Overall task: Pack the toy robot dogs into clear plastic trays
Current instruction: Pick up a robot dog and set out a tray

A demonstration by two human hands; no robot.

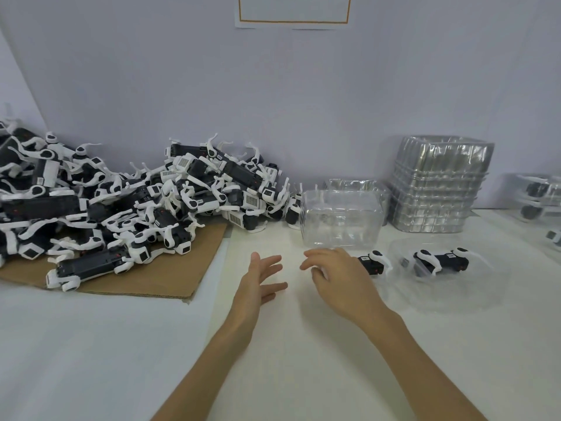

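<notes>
A big heap of black-and-white toy robot dogs (127, 202) fills the left of the table, partly on brown cardboard (170, 275). An empty clear plastic tray (340, 220) stands at the centre. My left hand (261, 278) hovers in front of it with fingers spread, holding nothing. My right hand (337, 275) hangs beside it, fingers loosely bent and empty. Just right of that hand lies one toy dog (375, 262) on the table. Another toy dog (443, 261) lies in a flat clear tray (455, 296).
A tall stack of empty clear trays (437, 189) stands at the back right. Packed trays with dogs (540, 196) sit at the far right edge. A lavender wall (273, 101) closes off the back. White table surface (273, 360) spreads in front.
</notes>
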